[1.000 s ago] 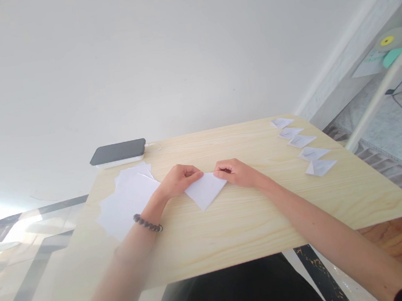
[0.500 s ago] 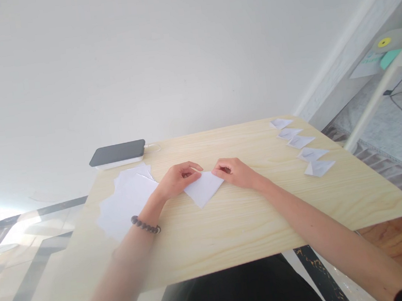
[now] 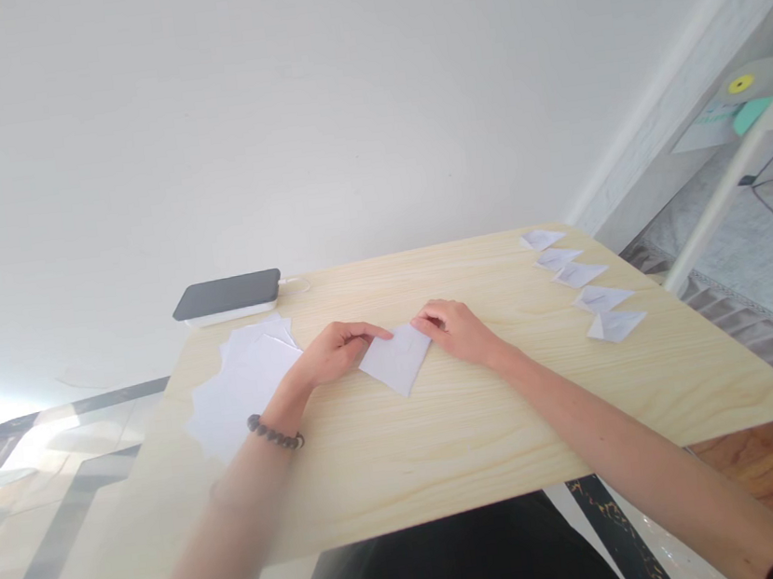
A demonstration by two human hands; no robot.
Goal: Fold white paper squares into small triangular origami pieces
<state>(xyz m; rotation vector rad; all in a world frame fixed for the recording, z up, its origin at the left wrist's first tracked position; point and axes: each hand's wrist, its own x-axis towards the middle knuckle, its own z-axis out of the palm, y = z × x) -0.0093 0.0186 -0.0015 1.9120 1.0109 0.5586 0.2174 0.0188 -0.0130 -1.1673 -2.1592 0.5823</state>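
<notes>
Light wood desk (image 3: 416, 474), far edge along a pale wall (image 3: 350, 106). Midway between its left and right edges: folded white paper (image 3: 399, 363), one corner pointing to the near edge. Right hand (image 3: 460, 332) pinches the paper's upper right corner, thumb to finger. Left hand (image 3: 338, 350), index finger stretched out, tip at the paper's upper left side; thumb's hold unclear. Dark beaded bracelet (image 3: 275, 432) on left wrist. Loose white sheets (image 3: 237, 392) fanned by the left edge, partly behind the forearm. Far left corner: dark-topped slab (image 3: 228, 295), white cable (image 3: 296, 285) at its right end. Five folded pieces (image 3: 616, 326) line the right edge, from the far right corner nearward.
</notes>
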